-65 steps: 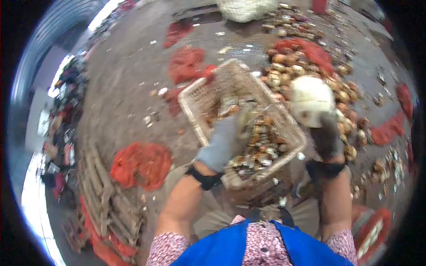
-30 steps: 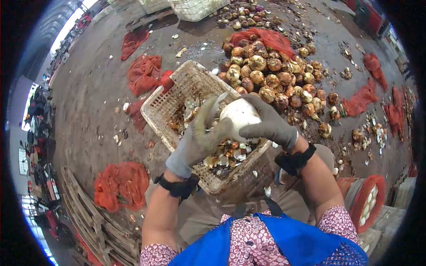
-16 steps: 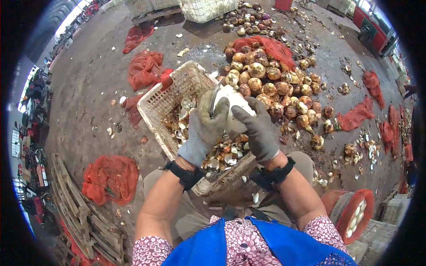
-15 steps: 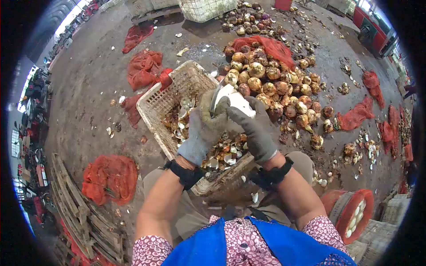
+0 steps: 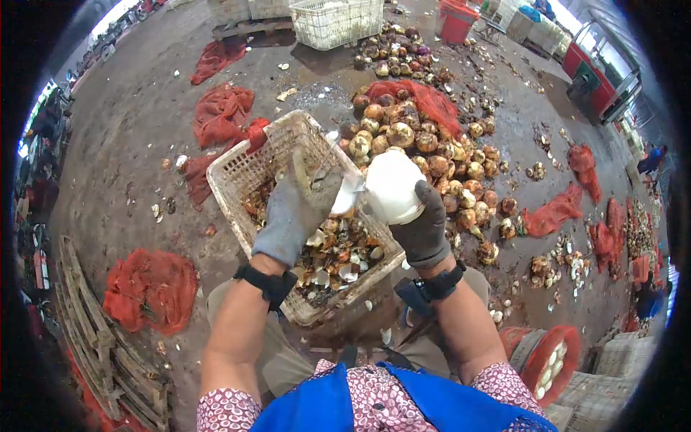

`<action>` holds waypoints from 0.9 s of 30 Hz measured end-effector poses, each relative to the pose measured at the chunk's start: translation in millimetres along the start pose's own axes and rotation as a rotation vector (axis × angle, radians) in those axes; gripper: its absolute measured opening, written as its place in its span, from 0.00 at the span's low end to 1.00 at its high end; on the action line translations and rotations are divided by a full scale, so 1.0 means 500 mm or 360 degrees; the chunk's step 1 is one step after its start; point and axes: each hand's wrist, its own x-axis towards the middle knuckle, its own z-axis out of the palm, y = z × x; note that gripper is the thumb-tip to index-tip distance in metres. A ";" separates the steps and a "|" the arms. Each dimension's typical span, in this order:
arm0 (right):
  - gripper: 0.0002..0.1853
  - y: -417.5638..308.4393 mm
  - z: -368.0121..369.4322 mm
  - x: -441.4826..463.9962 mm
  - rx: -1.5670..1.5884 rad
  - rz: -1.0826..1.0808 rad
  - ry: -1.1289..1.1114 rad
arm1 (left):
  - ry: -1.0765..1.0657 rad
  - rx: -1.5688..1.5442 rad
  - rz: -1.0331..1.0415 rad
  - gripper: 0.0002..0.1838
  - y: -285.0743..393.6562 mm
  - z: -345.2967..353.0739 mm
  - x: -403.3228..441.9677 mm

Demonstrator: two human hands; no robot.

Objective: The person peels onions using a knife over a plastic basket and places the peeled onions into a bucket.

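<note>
In my gloved right hand [image 5: 421,229] is a big, smooth white peeled bulb [image 5: 392,189] that looks like an onion, gripped from below and from its right side. My gloved left hand [image 5: 306,201] is closed around a small knife [image 5: 327,158]; its thin blade points up and away, and its handle is hidden in the fingers. A white peel piece [image 5: 344,199] shows beside the left fingers, close to the bulb's left side. Below both hands stands a dirty plastic crate [image 5: 232,196] holding brown skins and white peelings.
Beyond the crate lies a heap of brown unpeeled bulbs [image 5: 402,135], partly under red netting [image 5: 432,104]. Red mesh bags [image 5: 151,291] lie about the floor. A wooden pallet [image 5: 108,338] is at left, and a tipped bucket [image 5: 554,363] of white bulbs at right. Another crate [image 5: 338,25] stands behind.
My hands have moved apart. The white bulb has turned and now shows whole in my right hand, while my left hand has drawn left with the knife. The camera view has shifted.
</note>
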 end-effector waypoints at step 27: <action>0.41 0.016 -0.009 0.020 -0.0551 0.0083 -0.0094 | -0.0160 -0.0670 0.0395 0.19 0.009 -0.044 -0.014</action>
